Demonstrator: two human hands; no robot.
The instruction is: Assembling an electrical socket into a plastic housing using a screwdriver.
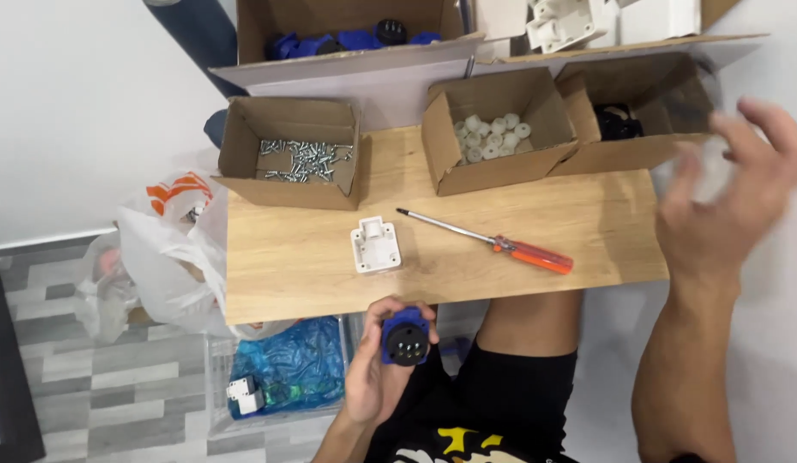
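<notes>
A: As the view runs from the left, what does the left hand hold?

B: A blue round socket part, clamped in its curled fingers, dark face up, just below the wooden table edge.

A: And on the table?

B: A box of screws, a white plastic cover, an orange-handled screwdriver, a box of white caps.

A: The right hand?

B: Raised at the far right, fingers spread around something pale and blurred; whether they grip it, I cannot tell.
</notes>
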